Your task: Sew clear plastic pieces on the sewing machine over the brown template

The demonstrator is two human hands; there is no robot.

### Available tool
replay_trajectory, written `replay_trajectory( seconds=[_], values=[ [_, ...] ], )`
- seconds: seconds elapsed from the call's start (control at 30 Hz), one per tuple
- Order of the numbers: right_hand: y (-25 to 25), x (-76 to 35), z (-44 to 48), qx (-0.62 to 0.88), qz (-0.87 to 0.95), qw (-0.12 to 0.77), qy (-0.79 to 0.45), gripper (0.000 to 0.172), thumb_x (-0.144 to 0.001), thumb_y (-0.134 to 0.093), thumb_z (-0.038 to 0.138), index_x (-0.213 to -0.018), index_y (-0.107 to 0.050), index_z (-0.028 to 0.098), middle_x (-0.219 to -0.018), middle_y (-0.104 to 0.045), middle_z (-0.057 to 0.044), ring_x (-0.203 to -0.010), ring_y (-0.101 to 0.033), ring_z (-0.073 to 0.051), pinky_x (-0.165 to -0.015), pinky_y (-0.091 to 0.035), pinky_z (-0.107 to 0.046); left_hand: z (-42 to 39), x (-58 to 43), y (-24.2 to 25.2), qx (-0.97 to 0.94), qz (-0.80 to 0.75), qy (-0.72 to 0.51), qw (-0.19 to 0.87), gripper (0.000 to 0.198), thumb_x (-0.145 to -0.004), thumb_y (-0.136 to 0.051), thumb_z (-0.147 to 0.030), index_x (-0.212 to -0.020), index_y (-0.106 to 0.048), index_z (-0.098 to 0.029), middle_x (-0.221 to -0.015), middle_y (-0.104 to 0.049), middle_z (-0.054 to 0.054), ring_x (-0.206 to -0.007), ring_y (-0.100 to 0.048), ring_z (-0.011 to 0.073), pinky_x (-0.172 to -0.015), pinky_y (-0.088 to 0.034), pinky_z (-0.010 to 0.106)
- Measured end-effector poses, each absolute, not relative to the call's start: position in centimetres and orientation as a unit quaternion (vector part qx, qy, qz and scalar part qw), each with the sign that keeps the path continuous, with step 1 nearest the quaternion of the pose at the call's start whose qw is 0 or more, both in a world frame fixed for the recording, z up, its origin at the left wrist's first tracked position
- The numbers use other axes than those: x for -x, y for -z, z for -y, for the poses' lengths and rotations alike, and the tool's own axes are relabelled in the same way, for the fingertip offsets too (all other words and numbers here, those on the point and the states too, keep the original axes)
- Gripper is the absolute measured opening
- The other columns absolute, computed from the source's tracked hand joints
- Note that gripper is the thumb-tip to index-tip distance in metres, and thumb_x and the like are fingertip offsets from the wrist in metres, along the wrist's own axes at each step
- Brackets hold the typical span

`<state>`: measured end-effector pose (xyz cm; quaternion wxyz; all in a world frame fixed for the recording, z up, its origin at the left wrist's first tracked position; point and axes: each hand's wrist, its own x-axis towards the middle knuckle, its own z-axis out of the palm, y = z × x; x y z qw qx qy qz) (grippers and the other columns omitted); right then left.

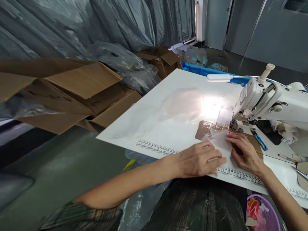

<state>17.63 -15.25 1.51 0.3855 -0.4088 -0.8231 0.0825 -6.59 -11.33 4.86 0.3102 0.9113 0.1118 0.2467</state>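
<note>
Left hand [201,160] and right hand [243,153] flat on the fabric [220,138], nothing pinched, right by the machine [271,99]; I reckon I'm lining up, next needs a steady nudge in.

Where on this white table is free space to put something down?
The white table is bare on its left half, from the printed ruler at the near edge to the lamp. Crowded on the right: left hand and right hand press the sheer fabric beside the sewing machine; blue clip and scissors beyond.
</note>
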Motion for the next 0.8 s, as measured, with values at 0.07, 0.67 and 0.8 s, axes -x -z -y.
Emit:
replay_trajectory(
  seconds=[0.07, 0.67, 0.8],
  values=[
    [-0.8, -19.0, 16.2, 0.452, 0.810, 0.362, -0.093, 0.036, -0.085, -0.050, 0.010, -0.116, -0.065, 0.023, -0.117, -0.069, -0.010, -0.111, -0.064, -0.024, -0.093, -0.055, -0.044, 11.9, 7.0, -3.2, -0.930, -0.067, -0.218, 0.289, 0.024, -0.086, -0.073, -0.038, -0.103, -0.071, -0.021, -0.101, -0.073, 0.011, -0.085, -0.067, 0.0219, -0.083, -0.054, 0.037],
    [-1.0, -19.1, 13.6, 0.501, 0.828, 0.244, -0.057, 0.040, -0.090, -0.045, 0.012, -0.122, -0.067, 0.020, -0.123, -0.068, -0.009, -0.115, -0.060, -0.029, -0.096, -0.054, -0.052, 3.5, 6.7, -2.4, -0.961, -0.215, -0.147, 0.088, 0.048, -0.100, -0.047, -0.048, -0.133, -0.053, -0.014, -0.146, -0.048, 0.020, -0.131, -0.048, 0.0334, -0.106, -0.038, 0.053],
    [-1.8, -20.3, 12.6, 0.524, 0.792, 0.282, -0.135, 0.037, -0.090, -0.044, 0.015, -0.117, -0.069, 0.022, -0.116, -0.071, -0.008, -0.103, -0.068, -0.023, -0.091, -0.058, -0.043, 4.3, 6.4, -2.0, -0.960, -0.068, -0.233, 0.140, 0.025, -0.102, -0.048, -0.031, -0.111, -0.065, -0.015, -0.107, -0.071, 0.011, -0.096, -0.065, 0.0180, -0.082, -0.054, 0.034]
  ],
)
